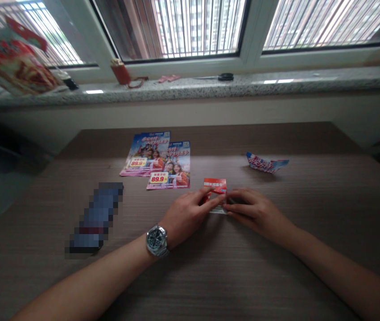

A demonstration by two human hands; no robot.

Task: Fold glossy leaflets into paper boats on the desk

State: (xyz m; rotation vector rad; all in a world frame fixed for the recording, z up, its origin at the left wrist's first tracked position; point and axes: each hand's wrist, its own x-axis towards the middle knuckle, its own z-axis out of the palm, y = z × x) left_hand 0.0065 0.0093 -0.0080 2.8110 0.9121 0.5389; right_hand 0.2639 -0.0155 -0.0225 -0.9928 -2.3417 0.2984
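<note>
A small folded paper leaflet (215, 183), red above and paler below, lies on the table in front of me. My left hand (190, 209), with a metal watch on its wrist, holds it down from the left, fingers stretched across its face. At its right edge, my right hand (257, 209) has its fingers bent and held close together on the paper. The fingers cover much of the leaflet's middle, so its folds are partly hidden. Beyond my right hand stands a folded paper boat (265, 165), blue, red and white.
Several printed flyers (178, 167) overlap at the table's back left. A blurred-out phone-like object (98, 218) lies left of my left forearm. The granite windowsill (190, 89) carries scissors (223, 77), a small red-brown case (120, 72) and a large food bag (16, 62).
</note>
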